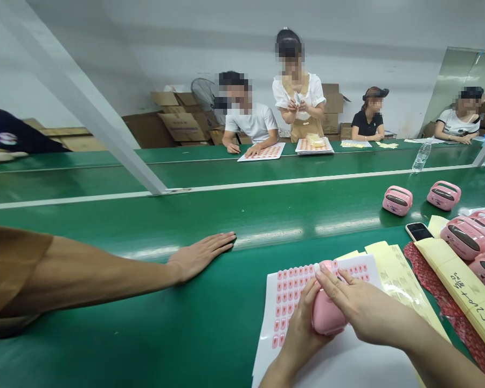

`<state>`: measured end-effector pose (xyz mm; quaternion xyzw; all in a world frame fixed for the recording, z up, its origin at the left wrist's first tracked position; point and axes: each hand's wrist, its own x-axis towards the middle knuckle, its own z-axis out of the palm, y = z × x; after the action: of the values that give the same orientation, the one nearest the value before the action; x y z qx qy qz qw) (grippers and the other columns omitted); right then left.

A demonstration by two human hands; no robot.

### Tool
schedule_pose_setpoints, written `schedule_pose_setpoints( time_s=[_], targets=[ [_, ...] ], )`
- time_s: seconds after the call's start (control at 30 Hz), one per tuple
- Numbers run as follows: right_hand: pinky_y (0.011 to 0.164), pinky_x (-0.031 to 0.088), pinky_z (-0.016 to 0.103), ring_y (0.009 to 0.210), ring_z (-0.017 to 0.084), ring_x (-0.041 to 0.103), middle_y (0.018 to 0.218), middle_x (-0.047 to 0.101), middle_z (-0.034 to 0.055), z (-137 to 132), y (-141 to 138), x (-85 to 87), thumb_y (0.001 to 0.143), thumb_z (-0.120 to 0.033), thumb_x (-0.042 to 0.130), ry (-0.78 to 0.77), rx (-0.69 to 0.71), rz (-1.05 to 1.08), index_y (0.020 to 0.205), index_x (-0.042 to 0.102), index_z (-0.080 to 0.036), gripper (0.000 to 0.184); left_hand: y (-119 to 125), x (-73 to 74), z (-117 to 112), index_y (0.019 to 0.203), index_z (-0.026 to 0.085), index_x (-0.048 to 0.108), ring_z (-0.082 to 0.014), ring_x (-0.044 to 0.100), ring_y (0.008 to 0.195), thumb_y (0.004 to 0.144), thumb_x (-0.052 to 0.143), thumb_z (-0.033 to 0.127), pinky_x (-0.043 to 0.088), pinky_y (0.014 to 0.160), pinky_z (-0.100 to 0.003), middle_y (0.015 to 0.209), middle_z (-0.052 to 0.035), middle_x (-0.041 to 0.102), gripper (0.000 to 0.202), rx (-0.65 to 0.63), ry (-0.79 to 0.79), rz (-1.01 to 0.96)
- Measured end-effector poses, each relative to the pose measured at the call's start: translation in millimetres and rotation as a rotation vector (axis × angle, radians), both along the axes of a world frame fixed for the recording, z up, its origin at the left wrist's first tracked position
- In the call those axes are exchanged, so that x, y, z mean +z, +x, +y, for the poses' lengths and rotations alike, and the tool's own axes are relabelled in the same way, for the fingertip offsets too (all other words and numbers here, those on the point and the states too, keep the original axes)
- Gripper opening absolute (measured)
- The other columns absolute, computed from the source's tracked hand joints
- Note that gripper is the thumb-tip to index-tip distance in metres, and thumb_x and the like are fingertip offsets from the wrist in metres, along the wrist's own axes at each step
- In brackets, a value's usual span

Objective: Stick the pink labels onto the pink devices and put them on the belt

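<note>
Between my two hands is a pink rounded plastic case (329, 312), its near end facing me. My left hand (301, 328) wraps its left side from below. Pressed along its top and right side are the fingers of my right hand (353, 299), which hide much of it. A small white bit shows by my fingertips; I cannot make out what it is. Beneath lies a white sheet (270, 318) with rows of small pink-and-red stickers. Yellowish sheets (404, 285) lie partly under it, on the right.
Another person's arm (117, 275) rests on the green table (145, 345) at left. At right are pink handled cases (464, 237), a phone (419, 231), a yellow card stack (463, 285) and red bubble wrap (438, 302). A bottle (421, 157) and several people are beyond.
</note>
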<state>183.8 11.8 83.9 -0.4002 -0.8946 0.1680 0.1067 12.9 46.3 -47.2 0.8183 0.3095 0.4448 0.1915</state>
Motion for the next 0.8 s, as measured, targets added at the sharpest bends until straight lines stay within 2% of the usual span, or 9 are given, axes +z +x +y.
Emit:
schedule_pose_setpoints(
  time_s=[0.2,0.27,0.33,0.4,0.5,0.57,0.67,0.73,0.8],
  targets=[
    [0.105,0.030,0.045,0.136,0.026,0.014,0.149,0.008,0.0146,8.9,4.3,-9.6,0.067,0.007,0.040,-0.078,-0.038,0.116,0.142,-0.003,-0.016,0.090,-1.0,9.3,-0.4,0.139,0.035,0.014,-0.0351,0.048,0.115,0.063,0.074,0.022,0.048,0.085,-0.048,0.134,-0.0145,0.036,0.098,0.008,0.068,0.073],
    [0.101,0.036,0.043,0.133,0.025,0.026,0.148,0.018,0.0135,11.1,8.4,-11.5,0.070,0.004,0.041,-0.154,-0.069,0.216,0.142,-0.007,-0.021,0.090,-1.3,12.0,-0.6,0.138,0.036,0.016,-0.0345,0.049,0.114,0.062,0.073,0.019,0.048,0.085,-0.047,0.132,-0.0136,0.035,0.097,0.000,0.076,0.107],
    [0.096,0.041,0.042,0.125,0.024,0.041,0.140,0.038,0.0124,13.7,12.5,-13.6,0.076,0.001,0.038,-0.257,-0.118,0.315,0.142,-0.008,-0.023,0.084,-1.7,13.8,-0.7,0.138,0.037,0.016,-0.0339,0.049,0.113,0.061,0.073,0.018,0.048,0.084,-0.046,0.130,-0.0131,0.035,0.097,0.011,0.084,0.125],
    [0.096,0.040,0.043,0.121,0.022,0.047,0.136,0.045,0.0112,18.6,15.3,-18.5,0.082,-0.003,0.034,-0.328,-0.158,0.422,0.142,-0.007,-0.024,0.075,-2.4,15.2,-0.7,0.138,0.036,0.017,-0.0336,0.049,0.113,0.061,0.073,0.018,0.049,0.083,-0.045,0.128,-0.0133,0.035,0.096,0.029,0.098,0.116],
    [0.106,0.026,0.044,0.132,0.021,0.030,0.148,0.023,0.0102,33.0,15.4,-36.3,0.084,-0.007,0.034,-0.295,-0.229,0.580,0.143,0.006,-0.023,0.067,-4.4,16.8,-0.8,0.136,0.034,0.021,-0.0329,0.049,0.112,0.060,0.072,0.017,0.050,0.081,-0.043,0.126,-0.0134,0.036,0.093,0.026,0.108,0.096],
    [0.108,0.022,0.044,0.134,0.022,0.024,0.150,0.016,0.0107,45.8,13.4,-54.0,0.083,-0.008,0.039,-0.332,-0.284,0.670,0.142,0.014,-0.022,0.065,-6.3,16.3,-1.9,0.133,0.034,0.026,-0.0323,0.051,0.110,0.059,0.071,0.013,0.050,0.080,-0.042,0.125,-0.0127,0.037,0.089,0.009,0.104,0.096],
    [0.103,0.032,0.041,0.127,0.020,0.039,0.141,0.035,0.0133,62.6,9.5,-78.8,0.082,-0.013,0.046,-0.557,-0.323,0.840,0.138,0.022,-0.023,0.061,-8.2,11.6,-6.2,0.130,0.035,0.032,-0.0334,0.050,0.111,0.061,0.072,0.019,0.048,0.083,-0.046,0.126,-0.0118,0.038,0.081,0.026,0.050,0.054],
    [0.094,0.040,0.039,0.112,0.019,0.053,0.122,0.054,0.0101,68.8,7.5,-88.0,0.082,-0.020,0.052,-0.664,-0.338,0.950,0.132,0.031,-0.023,0.054,-8.4,7.4,-9.6,0.129,0.033,0.033,-0.0360,0.046,0.115,0.062,0.074,0.034,0.044,0.087,-0.051,0.126,-0.0117,0.040,0.079,0.079,-0.061,-0.065],
    [0.082,0.046,0.036,0.092,0.017,0.061,0.095,0.064,0.0040,70.2,6.0,-89.7,0.080,-0.028,0.057,-0.710,-0.343,1.007,0.124,0.040,-0.021,0.047,-8.2,4.3,-11.6,0.131,0.032,0.029,-0.0368,0.047,0.113,0.058,0.072,0.054,0.045,0.087,-0.053,0.124,-0.0115,0.043,0.087,0.092,-0.234,-0.247]
  ],
)
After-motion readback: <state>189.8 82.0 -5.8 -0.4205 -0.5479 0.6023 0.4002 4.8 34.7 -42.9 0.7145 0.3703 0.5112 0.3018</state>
